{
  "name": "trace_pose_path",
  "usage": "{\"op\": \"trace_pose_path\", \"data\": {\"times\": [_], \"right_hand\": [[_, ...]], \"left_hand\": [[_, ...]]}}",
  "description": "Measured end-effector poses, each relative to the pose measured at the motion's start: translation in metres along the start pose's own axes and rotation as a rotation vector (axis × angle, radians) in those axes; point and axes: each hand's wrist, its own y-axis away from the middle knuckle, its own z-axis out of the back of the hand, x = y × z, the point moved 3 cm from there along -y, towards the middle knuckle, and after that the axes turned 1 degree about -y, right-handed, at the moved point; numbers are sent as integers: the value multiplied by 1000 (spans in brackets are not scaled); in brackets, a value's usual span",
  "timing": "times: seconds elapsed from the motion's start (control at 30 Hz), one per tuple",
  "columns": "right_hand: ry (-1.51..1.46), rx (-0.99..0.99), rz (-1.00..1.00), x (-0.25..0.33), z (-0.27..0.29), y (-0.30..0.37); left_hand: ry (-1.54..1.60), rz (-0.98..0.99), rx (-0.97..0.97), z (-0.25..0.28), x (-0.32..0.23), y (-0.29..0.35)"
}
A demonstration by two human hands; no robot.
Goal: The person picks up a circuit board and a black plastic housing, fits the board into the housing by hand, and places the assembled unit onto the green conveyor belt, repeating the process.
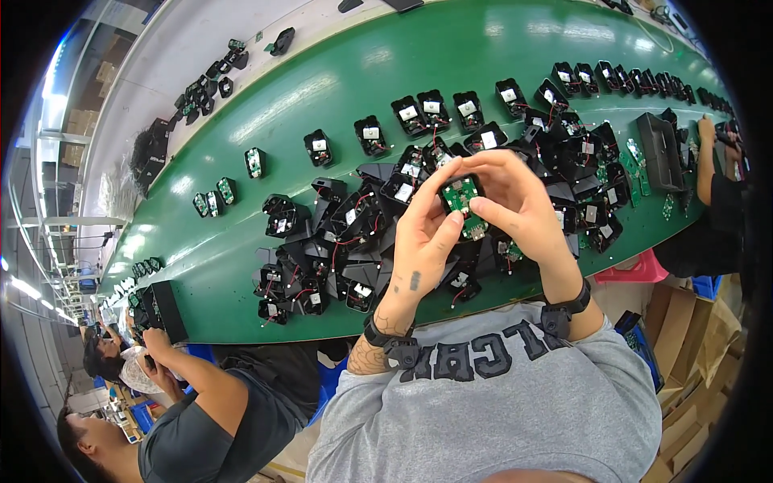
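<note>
Above the pile, I hold a black plastic housing with a green circuit board (461,196) at its open top. My left hand (427,229) grips it from the left, its thumb pressed onto the board's lower part. From the right, my right hand (519,205) closes round it, thumb tip on the board's edge. The fingers of both hands curve round the far side and meet there, hiding most of the housing. Beneath and around my hands lies a heap of black housings (358,296), many with white labelled parts and thin red wires.
Single housings (370,137) stand in a row along the far side of the green table (314,92). Small boards (213,203) lie at left. A black bin (660,153) and long green boards (638,169) are at right. Co-workers sit at left (217,402) and right (708,185).
</note>
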Motion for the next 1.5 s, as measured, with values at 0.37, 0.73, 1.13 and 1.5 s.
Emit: {"op": "trace_pose_path", "data": {"times": [0.37,0.73,1.13,1.5], "right_hand": [[-269,9,-244,-7,-3,11],[-271,-29,-219,-4,-5,8],[318,-278,-23,51,88,12],[1519,-684,-237,-19,322,37]], "left_hand": [[-78,98,76,-10,-19,4],[-83,84,3,-16,-10,-1],[-440,-182,-91,67,-61,-19],[-901,66,-406,359,-29,-74]]}}
